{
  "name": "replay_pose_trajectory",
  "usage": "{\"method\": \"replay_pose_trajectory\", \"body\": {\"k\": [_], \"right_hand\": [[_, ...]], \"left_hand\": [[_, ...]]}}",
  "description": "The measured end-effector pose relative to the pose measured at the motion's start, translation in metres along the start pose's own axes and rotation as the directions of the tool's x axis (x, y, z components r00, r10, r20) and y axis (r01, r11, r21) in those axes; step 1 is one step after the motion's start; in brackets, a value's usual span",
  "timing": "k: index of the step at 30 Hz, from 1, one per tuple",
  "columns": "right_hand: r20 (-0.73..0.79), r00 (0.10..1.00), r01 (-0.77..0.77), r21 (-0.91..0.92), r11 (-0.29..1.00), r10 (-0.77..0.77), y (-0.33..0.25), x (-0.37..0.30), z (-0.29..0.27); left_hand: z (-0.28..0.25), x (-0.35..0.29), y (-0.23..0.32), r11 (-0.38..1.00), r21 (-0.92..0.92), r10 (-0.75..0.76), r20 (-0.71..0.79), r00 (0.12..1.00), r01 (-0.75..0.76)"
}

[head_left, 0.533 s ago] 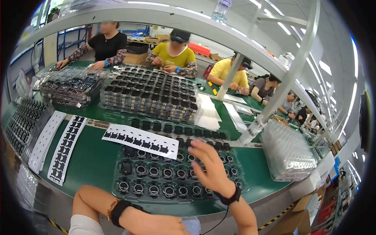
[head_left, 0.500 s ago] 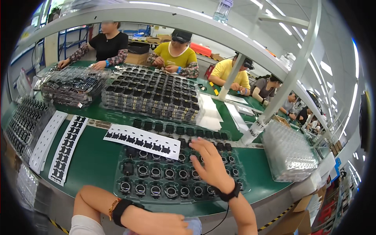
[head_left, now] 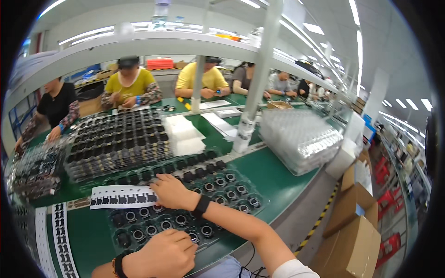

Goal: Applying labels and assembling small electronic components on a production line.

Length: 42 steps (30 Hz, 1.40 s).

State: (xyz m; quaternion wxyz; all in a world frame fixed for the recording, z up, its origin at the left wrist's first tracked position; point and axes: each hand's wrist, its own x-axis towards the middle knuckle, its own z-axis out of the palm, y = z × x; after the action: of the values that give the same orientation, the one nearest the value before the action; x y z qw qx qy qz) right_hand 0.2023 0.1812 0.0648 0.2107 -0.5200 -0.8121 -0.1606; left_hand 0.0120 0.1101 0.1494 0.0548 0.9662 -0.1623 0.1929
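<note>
White paper strip with a row of black cut-out shapes lies, in the head view, over the upper left part of a clear plastic tray filled with small black parts, many with round silver-rimmed rings. The tray rests on a green tabletop. The right hand, with a black band at its wrist, reaches across the tray, its fingers bunched close together at the strip's right end; whether they pinch the paper or only rest on it, I cannot tell. The left hand is over the tray's near edge, back upward and fingers loosely curled; its underside is hidden, so I cannot tell whether it grips anything.

To the left lie a long white strip with paired black shapes and, beside it, a paler strip. Beyond the tray stand a tall stack of clear trays with black squarish parts, white sheets and, farther right, stacked clear plastic trays.
</note>
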Motion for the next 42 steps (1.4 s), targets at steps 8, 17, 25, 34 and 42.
{"method": "replay_pose_trajectory", "body": {"k": [8, 17, 25, 34, 42], "right_hand": [[0.038, 0.954, -0.298, 0.170, 0.939, 0.296, -0.013, -0.007, -0.054], [0.196, 0.877, -0.467, 0.566, 0.679, 0.439, -0.010, -0.015, -0.066], [0.104, 0.907, -0.391, 0.571, 0.722, 0.409, -0.018, -0.021, -0.055], [-0.337, 0.848, -0.347, 0.229, 0.909, 0.409, -0.030, -0.014, -0.065], [-0.512, 0.846, -0.093, 0.126, 0.988, 0.145, -0.030, -0.018, -0.057]], "left_hand": [[-0.022, -0.005, -0.048, 0.950, -0.103, -0.284, 0.106, 0.953, 0.295], [0.018, -0.029, -0.102, 0.222, -0.770, -0.729, 0.277, 0.626, 0.599], [0.024, -0.021, -0.113, -0.103, -0.988, -0.900, 0.144, 0.412, 0.118], [0.025, -0.019, -0.114, 0.040, -0.988, -0.946, 0.010, 0.325, 0.146], [0.021, -0.013, -0.102, 0.055, -0.984, -0.951, 0.000, 0.310, 0.168]]}}
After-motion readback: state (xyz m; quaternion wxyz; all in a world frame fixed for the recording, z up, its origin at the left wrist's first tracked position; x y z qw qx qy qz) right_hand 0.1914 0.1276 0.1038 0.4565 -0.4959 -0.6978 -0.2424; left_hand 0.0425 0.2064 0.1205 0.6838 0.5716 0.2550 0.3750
